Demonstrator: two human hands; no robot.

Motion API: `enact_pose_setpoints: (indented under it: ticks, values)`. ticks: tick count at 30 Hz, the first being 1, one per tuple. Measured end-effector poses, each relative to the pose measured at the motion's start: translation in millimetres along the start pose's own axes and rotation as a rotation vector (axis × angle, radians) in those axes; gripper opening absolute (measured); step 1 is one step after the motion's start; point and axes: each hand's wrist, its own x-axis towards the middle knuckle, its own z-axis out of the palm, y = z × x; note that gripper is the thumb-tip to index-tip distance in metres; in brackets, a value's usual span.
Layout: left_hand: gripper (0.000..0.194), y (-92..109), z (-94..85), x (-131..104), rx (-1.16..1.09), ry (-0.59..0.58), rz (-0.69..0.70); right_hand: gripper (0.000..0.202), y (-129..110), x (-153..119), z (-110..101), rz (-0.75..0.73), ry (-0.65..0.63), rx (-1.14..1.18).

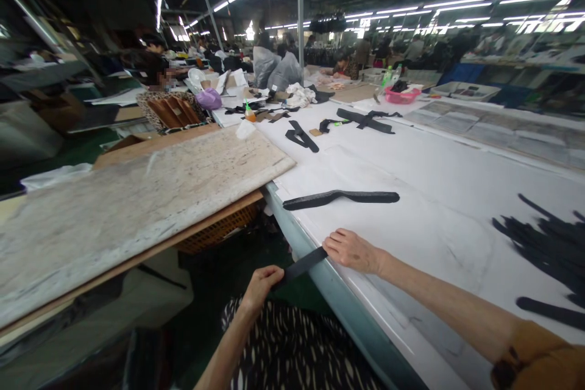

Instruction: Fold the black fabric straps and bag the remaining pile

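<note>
A flat black strip [301, 265] stretches between my two hands across the near edge of the white table. My left hand [264, 283] is closed around its lower end, off the table over my lap. At the upper end, my right hand [351, 250] grips the strip just above the tabletop edge. The strip's ends are hidden inside my fingers. Beyond my right hand, a long black strip with rounded ends [340, 197] lies on the table. A pile of black strips [543, 247] spreads at the right, with a single strip [551, 312] nearer me.
The white table [439, 177] has a pale blue-green edge. A worn board [137, 207] joins it at the left. Farther back are black strap pieces [368, 120], a small orange bottle [250, 113], a pink basket [402, 94] and a purple bag [208, 99]. A person [153, 67] sits at the back left.
</note>
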Motion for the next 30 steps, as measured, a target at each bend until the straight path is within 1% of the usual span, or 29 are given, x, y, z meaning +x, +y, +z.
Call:
enact_pose_setpoints:
  ticks: [3, 6, 12, 16, 19, 21, 23, 24, 25, 26, 27, 28, 30]
  values:
    - [0.027, 9.0, -1.2, -5.7, 0.002, -0.008, 0.005, 0.019, 3.8, -8.9, -3.9, 0.010, -0.027, -0.029]
    - [0.027, 12.6, 1.9, -7.3, -0.002, -0.023, -0.011, 0.022, 2.3, -14.2, -6.2, 0.043, -0.065, -0.049]
    - [0.028, 12.7, 4.9, -12.3, 0.001, 0.006, 0.002, 0.020, -6.3, -19.4, -1.1, 0.201, -0.110, -0.043]
    - [0.030, 12.1, -1.2, -20.5, -0.028, 0.062, -0.021, 0.020, -7.5, -19.4, 2.0, 0.230, -0.095, -0.020]
    - [0.031, 11.3, -3.9, -26.0, -0.051, 0.081, -0.037, 0.022, -6.0, -19.8, 3.7, 0.278, -0.063, 0.090]
    - [0.032, 11.9, -1.5, -28.0, -0.055, 0.072, -0.022, 0.025, -2.6, -21.3, 4.0, 0.433, 0.009, 0.287]
    - [0.033, 15.0, 4.8, -28.4, -0.057, 0.050, 0.000, 0.032, 2.8, -21.3, 1.1, 0.649, 0.109, 0.475]
    - [0.034, 17.7, 9.1, -28.0, -0.061, 0.035, 0.009, 0.035, 5.5, -19.6, -2.4, 0.744, 0.152, 0.531]
    - [0.034, 21.3, 14.0, -27.2, -0.063, 0.019, 0.016, 0.037, 7.8, -16.3, -7.5, 0.811, 0.180, 0.561]
    - [0.034, 25.8, 19.2, -26.3, -0.057, 0.006, 0.026, 0.036, 9.1, -11.2, -13.7, 0.832, 0.184, 0.576]
    - [0.035, 31.2, 24.8, -25.2, -0.041, -0.004, 0.042, 0.033, 9.1, -4.4, -20.5, 0.805, 0.161, 0.590]
    - [0.035, 37.0, 30.4, -24.2, -0.014, -0.012, 0.067, 0.028, 7.4, 3.5, -27.2, 0.747, 0.118, 0.620]
    - [0.035, 48.9, 40.8, -23.0, 0.064, -0.023, 0.140, 0.018, -0.6, 20.2, -36.5, 0.578, -0.015, 0.679]
